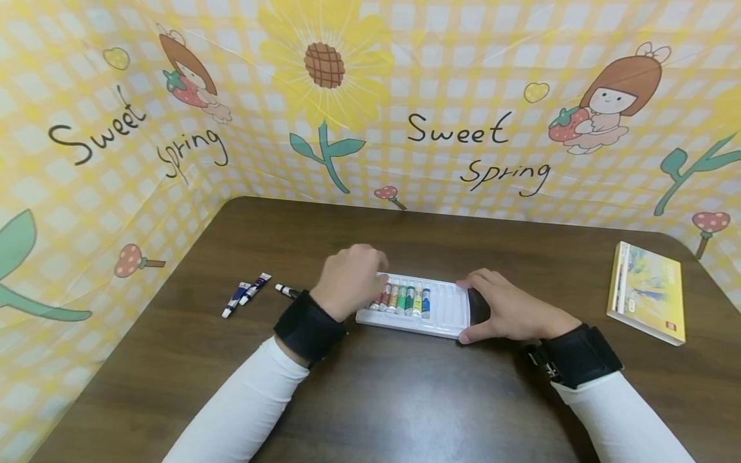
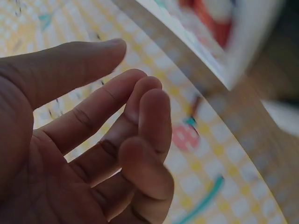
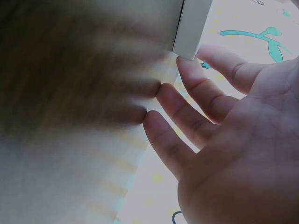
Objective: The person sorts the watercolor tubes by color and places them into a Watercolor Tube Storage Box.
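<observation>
A white plastic tray lies on the table, with several small paint tubes side by side in its left and middle slots. Over its left end is my left hand, fingers loosely bent. In the left wrist view, nothing shows between the thumb and fingers. My right hand grips the tray's right end across its short side, thumb at the near corner and fingers at the far one. In the right wrist view, fingertips meet the tray's corner.
Left of the tray lie a blue paint tube, a purple paint tube and a black-labelled tube, partly hidden by my left wrist. A yellow-covered stack of books sits at the right. Printed cloth hangs behind the table.
</observation>
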The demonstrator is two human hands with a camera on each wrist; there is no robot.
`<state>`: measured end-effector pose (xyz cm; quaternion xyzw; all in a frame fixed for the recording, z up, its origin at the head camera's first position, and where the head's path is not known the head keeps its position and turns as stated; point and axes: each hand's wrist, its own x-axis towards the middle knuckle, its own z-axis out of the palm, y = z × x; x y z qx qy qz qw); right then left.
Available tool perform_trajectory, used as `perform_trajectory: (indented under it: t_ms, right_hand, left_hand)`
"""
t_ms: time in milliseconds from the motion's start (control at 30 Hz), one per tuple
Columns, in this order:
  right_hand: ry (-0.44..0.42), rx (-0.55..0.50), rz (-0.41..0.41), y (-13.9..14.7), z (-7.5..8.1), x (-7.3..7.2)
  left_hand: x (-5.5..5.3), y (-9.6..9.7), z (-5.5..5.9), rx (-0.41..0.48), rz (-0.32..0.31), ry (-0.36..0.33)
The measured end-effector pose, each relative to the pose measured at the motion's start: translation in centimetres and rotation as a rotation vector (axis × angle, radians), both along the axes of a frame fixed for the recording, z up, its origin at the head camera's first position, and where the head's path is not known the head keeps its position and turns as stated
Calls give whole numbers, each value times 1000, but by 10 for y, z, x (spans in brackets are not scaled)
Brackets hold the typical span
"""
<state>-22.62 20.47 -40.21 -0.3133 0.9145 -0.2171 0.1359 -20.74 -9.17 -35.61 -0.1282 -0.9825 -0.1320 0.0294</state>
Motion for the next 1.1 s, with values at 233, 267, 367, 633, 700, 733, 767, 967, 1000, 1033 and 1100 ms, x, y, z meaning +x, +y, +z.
perform_trajectory:
  t_ms: [233, 267, 367, 633, 700, 733, 767, 967, 1000, 1033, 1100]
  right_hand:
    - [-2, -4, -4, 0, 2, 1]
    - [-2, -4, -3, 1, 2, 1]
    - [-5, -2, -1, 0, 2, 2]
    - [-13, 9, -8, -1, 2, 1]
    - [-7, 9, -8, -1, 2, 1]
    - [-6, 10, -9, -2, 2, 1]
    - [-4, 9, -8, -2, 1, 1]
    - [-5, 13, -11, -1, 1, -1]
    - [-7, 12, -12, -1, 1, -1]
    - [-7, 10, -10, -1, 1, -1]
    - [-8, 7, -6, -1, 1, -1]
  left_hand:
    - [-13, -50, 12, 66, 119, -35]
    - [-15, -57, 13, 77, 133, -36]
    - [-19, -80, 17, 85, 164, -42]
    - [-18, -136, 16, 41, 223, -134]
    - [-16, -150, 12, 26, 230, -169]
    - [-16, -157, 10, 21, 235, -188]
    - [-15, -164, 9, 16, 237, -206]
    - [-11, -189, 7, -1, 241, -319]
    - [-11, -190, 6, -5, 245, -334]
    - [-11, -191, 6, -8, 250, -345]
    - [-11, -191, 4, -13, 259, -358]
